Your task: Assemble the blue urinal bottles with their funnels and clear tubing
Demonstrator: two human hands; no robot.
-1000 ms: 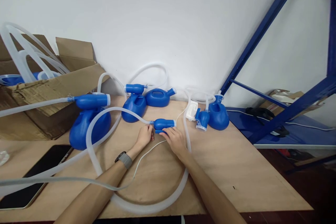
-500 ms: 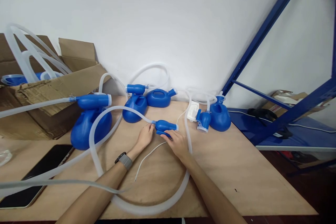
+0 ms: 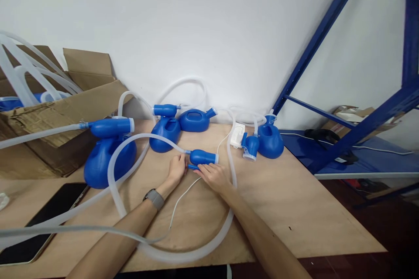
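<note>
A small blue plastic nozzle piece [image 3: 203, 156] lies on the wooden table [image 3: 294, 209], joined at its left end to a clear hose [image 3: 131, 144]. My left hand [image 3: 176, 169] pinches the hose-to-nozzle joint from the left; a grey watch sits on that wrist. Fingers of my right hand [image 3: 212, 176] rest on the lower part of the nozzle. The hose loops wide around both arms. A thin white cable [image 3: 178, 200] runs under my hands.
Blue plastic bottles with hoses stand at left [image 3: 108, 157], centre back [image 3: 166, 127] and right [image 3: 268, 140]. A cardboard box [image 3: 49, 122] with hoses is at far left, a black phone [image 3: 42, 222] near the front left, a white adapter [image 3: 237, 136] by the wall, blue shelving [image 3: 343, 139] at right.
Both hands stay on the nozzle; my right hand has shifted slightly lower on it. The view has drifted a little.
</note>
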